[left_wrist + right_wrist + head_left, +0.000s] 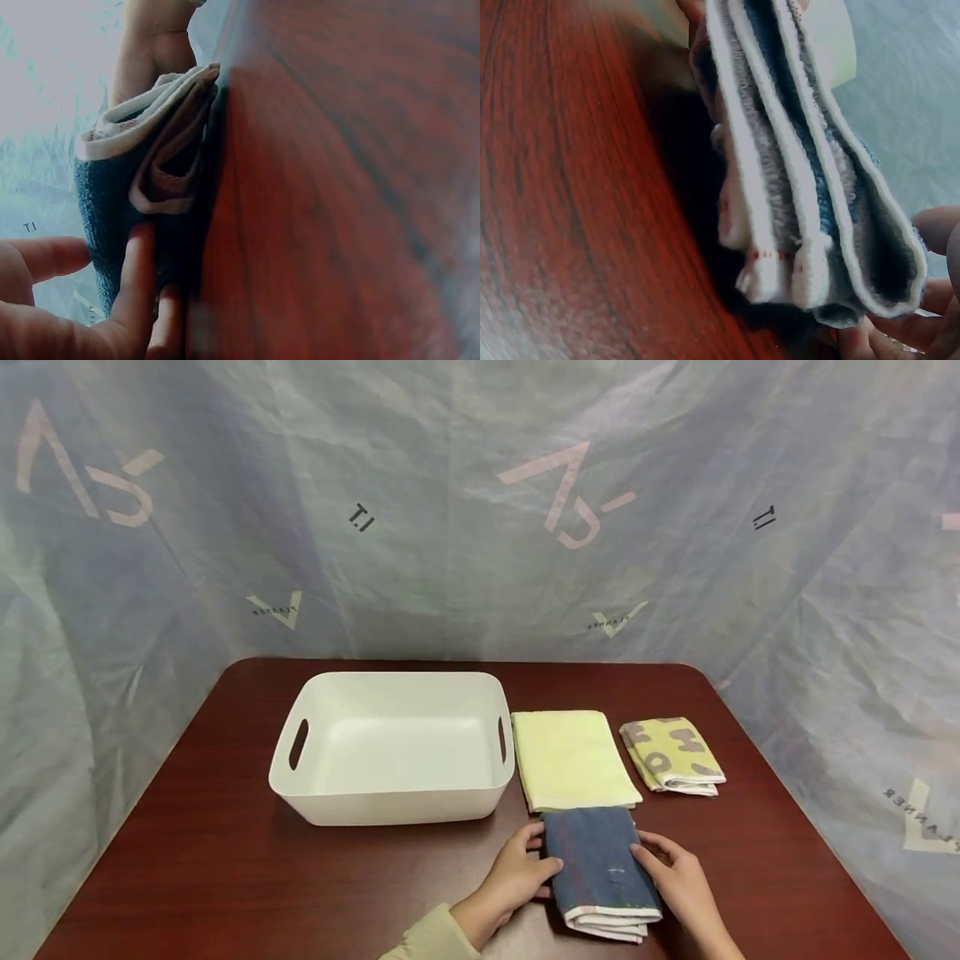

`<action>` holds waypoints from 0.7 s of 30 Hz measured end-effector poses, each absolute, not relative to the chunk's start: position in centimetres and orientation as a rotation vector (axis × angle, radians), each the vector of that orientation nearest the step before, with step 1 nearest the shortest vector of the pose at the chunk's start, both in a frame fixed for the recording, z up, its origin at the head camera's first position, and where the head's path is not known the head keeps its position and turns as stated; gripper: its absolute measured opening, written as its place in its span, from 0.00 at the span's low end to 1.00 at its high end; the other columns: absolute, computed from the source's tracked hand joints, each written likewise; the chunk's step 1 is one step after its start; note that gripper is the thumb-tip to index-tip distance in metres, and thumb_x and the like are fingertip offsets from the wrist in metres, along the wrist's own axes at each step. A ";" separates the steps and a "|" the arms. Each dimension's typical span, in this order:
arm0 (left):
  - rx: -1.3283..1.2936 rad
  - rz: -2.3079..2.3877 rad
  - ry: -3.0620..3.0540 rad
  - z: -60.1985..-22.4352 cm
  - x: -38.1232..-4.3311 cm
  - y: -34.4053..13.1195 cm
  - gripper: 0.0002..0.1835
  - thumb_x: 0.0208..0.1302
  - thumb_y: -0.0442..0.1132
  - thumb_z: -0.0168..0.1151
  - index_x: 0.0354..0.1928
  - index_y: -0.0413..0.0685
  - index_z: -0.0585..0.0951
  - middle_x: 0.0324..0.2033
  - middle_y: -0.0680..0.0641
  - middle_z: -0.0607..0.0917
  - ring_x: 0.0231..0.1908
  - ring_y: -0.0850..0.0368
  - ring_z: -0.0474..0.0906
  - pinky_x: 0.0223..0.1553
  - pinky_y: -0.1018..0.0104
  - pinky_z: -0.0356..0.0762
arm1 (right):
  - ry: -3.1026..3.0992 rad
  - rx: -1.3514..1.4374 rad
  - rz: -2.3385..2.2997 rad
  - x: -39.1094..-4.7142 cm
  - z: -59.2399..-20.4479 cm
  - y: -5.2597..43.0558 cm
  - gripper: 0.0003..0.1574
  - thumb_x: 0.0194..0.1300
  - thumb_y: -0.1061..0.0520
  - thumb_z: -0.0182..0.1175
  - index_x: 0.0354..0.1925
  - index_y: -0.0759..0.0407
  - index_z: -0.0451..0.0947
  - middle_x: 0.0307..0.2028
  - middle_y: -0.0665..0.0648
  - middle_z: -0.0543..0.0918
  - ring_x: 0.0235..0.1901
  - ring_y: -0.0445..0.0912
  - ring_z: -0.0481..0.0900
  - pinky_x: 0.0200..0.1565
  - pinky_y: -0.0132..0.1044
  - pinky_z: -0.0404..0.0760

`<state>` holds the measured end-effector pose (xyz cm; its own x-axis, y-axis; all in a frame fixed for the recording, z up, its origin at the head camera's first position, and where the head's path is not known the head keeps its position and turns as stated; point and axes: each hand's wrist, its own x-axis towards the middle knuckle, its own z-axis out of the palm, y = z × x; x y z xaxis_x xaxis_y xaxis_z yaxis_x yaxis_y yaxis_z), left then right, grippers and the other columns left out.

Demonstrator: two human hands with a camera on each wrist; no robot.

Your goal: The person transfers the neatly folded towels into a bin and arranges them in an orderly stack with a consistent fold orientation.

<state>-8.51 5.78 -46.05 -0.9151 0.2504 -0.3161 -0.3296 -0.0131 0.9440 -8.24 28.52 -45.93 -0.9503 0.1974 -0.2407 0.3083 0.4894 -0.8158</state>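
A folded dark blue towel (pixel 600 860) with white edges lies near the front of the table. My left hand (pixel 510 877) grips its left side, thumb on top and fingers along the side. On the opposite side my right hand (pixel 678 885) holds it, its thumb on the upper face and its other fingers mostly hidden. The left wrist view has the towel's folded end (pixel 150 142) beside the tabletop, with fingers (pixel 135 277) against it. Several stacked layers of the towel (pixel 802 187) show their white hems in the right wrist view.
A white basket (pixel 397 808) with handle holes stands left of the towels. Behind the blue towel lies a folded pale yellow towel (pixel 573 760); right of that, a smaller yellow towel (pixel 675 752) with grey letters. Printed fabric (pixel 465 568) hangs around the dark red table (pixel 187 860).
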 end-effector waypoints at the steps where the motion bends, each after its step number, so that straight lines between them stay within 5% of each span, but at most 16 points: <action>1: -0.085 1.984 1.878 -46.1 -8.5 5.8 0.32 0.57 0.32 0.62 0.64 0.36 0.65 0.53 0.35 0.70 0.36 0.51 0.78 0.26 0.58 0.81 | 2.603 0.451 -1.473 -8.2 -46.0 28.5 0.34 0.62 0.47 0.61 0.57 0.69 0.71 0.37 0.59 0.83 0.29 0.45 0.79 0.29 0.36 0.78; 21: -0.106 2.039 1.853 -46.6 -8.7 5.7 0.31 0.54 0.29 0.63 0.62 0.40 0.67 0.50 0.37 0.72 0.33 0.53 0.79 0.24 0.59 0.81 | 2.573 0.533 -1.511 -8.4 -46.1 28.5 0.37 0.58 0.45 0.64 0.58 0.67 0.72 0.49 0.64 0.79 0.34 0.41 0.79 0.32 0.33 0.78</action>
